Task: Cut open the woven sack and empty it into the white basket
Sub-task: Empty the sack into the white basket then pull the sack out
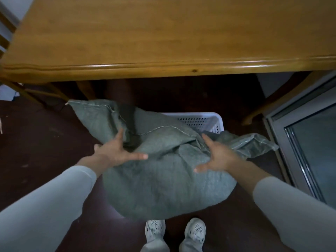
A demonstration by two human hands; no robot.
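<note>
A bulky grey-green woven sack (163,179) lies tilted over the white perforated basket (203,120), covering most of it; only the basket's far right corner shows. The sack's stitched top edge points away from me toward the table, and a dark gap shows in it near my left hand. My left hand (118,151) rests spread on the sack's left upper side, fingers apart. My right hand (216,157) lies spread on the right upper side near a bunched fold. Neither hand clearly grips the cloth. No cutting tool is in sight.
A wooden table (163,33) fills the upper view, its front edge just beyond the basket. A glass door with a metal frame (309,142) stands at the right. Chair legs (36,93) are at the left. My grey shoes (174,231) stand on the dark floor below the sack.
</note>
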